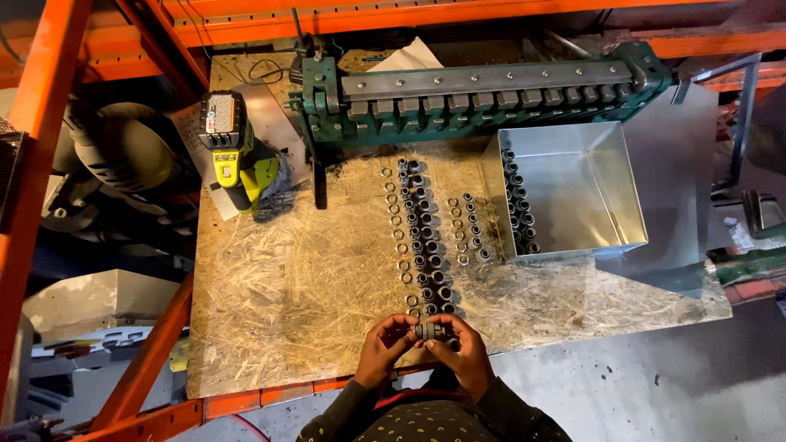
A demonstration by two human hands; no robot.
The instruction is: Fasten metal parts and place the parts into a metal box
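Observation:
My left hand (383,350) and my right hand (465,354) meet at the near edge of the chipboard bench (278,295). Together they grip a small dark metal fitting (430,331) between the fingertips. Just beyond the hands, rows of similar dark fittings (426,237) and loose ring-shaped nuts (399,221) run away from me across the board. A second short double row of fittings (470,231) lies to their right. An open shiny sheet-metal tray (589,184) sits at the right, with a line of fittings (517,200) along its left wall.
A green bench-mounted metal bending machine (483,94) spans the back of the bench. A yellow-green cordless drill (233,151) lies at the back left on a metal sheet. Orange rack uprights (37,123) frame the left side. Grey concrete floor (639,376) shows at lower right.

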